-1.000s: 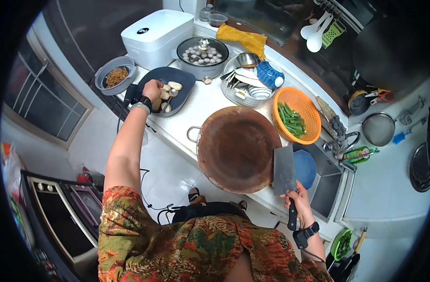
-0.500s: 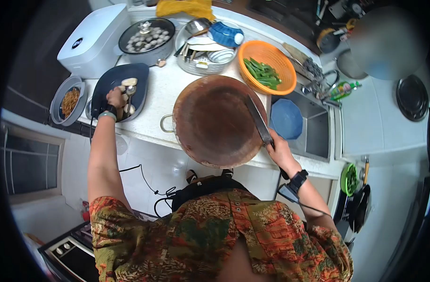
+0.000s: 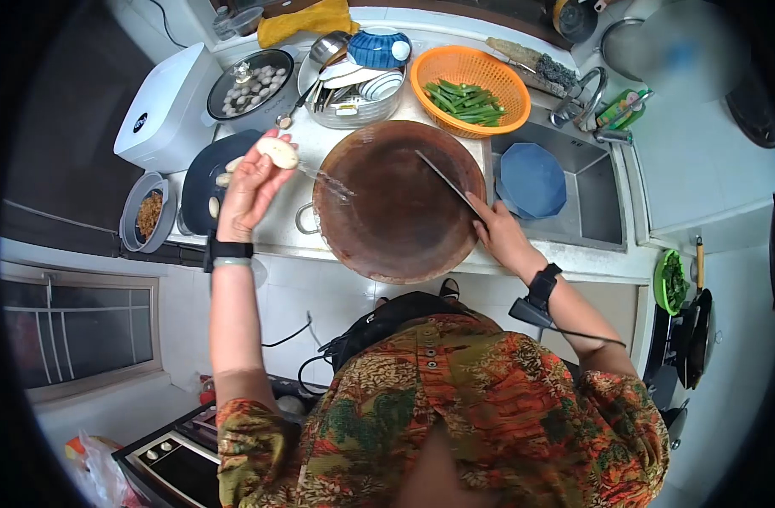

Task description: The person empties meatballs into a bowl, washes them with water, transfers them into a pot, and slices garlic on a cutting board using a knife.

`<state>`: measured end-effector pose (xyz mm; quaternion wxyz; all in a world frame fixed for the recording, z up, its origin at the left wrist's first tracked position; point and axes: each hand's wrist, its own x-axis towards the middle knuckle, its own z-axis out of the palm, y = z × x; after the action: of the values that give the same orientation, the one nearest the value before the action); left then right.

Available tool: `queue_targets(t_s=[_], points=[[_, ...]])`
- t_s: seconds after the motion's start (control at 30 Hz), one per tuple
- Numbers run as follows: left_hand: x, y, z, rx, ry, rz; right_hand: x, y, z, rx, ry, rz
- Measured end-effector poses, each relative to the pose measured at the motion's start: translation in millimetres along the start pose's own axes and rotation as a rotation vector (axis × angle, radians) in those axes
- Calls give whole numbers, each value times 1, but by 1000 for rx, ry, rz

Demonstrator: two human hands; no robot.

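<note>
A peeled, pale oblong root vegetable [image 3: 277, 153] is pinched in the raised fingers of my left hand [image 3: 254, 193]. Clear streaks, apparently water, trail from it toward the round wooden chopping board [image 3: 379, 245]. Below and left of that hand, the dark blue basin [image 3: 198, 173] holds several more pale pieces, partly hidden by the hand and wrist. My right hand [image 3: 504, 233] grips a kitchen knife [image 3: 442, 179] by its handle. The blade is seen nearly edge-on above the board's right half, pointing away from me; whether it touches the wood I cannot tell.
Behind the board stand a dish basin [image 3: 351, 114] of bowls and an orange colander [image 3: 517, 93] of green pods. A lidded pot [image 3: 250, 106] and white appliance [image 3: 171, 110] are at left. The sink [image 3: 603, 190] holds a blue basin [image 3: 531, 180].
My left hand has come up out of the dark blue basin and moved right, now with a pale root vegetable in it. The knife stays in my right hand, its blade turned more edge-on.
</note>
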<state>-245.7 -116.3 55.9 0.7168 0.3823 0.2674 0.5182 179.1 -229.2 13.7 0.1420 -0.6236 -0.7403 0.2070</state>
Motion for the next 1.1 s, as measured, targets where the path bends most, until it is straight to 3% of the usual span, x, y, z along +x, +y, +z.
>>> queue_targets(t_s=[0.07, 0.2, 0.33, 0.47, 0.57, 0.7, 0.8, 0.87, 0.93, 1.1], points=[[-2, -15, 26, -43, -96, 57, 6, -2, 2, -42, 75, -181], [-7, -31, 42, -70, -75, 10, 26, -15, 15, -51, -16, -186], [-5, -67, 35, -36, 92, -142, 32, -16, 39, -45, 41, -239], [11, -114, 57, 285, 393, -260, 30, -21, 46, -83, -30, -189], [29, -147, 63, 196, 423, -185, 35, -17, 46, -85, 34, -211], [50, -169, 75, 352, 300, 12, 45, 2, 38, -1, 88, -221], [54, -159, 99, 918, 316, 242, 46, 18, 31, 103, 171, -190], [53, -149, 124, 890, 273, 304, 45, 26, 23, 261, 266, -194], [56, -147, 139, 959, 214, 556, 29, 27, 14, 277, 313, -140], [55, -142, 155, 1038, 173, 674, 3, 35, 4, 346, 269, -90]])
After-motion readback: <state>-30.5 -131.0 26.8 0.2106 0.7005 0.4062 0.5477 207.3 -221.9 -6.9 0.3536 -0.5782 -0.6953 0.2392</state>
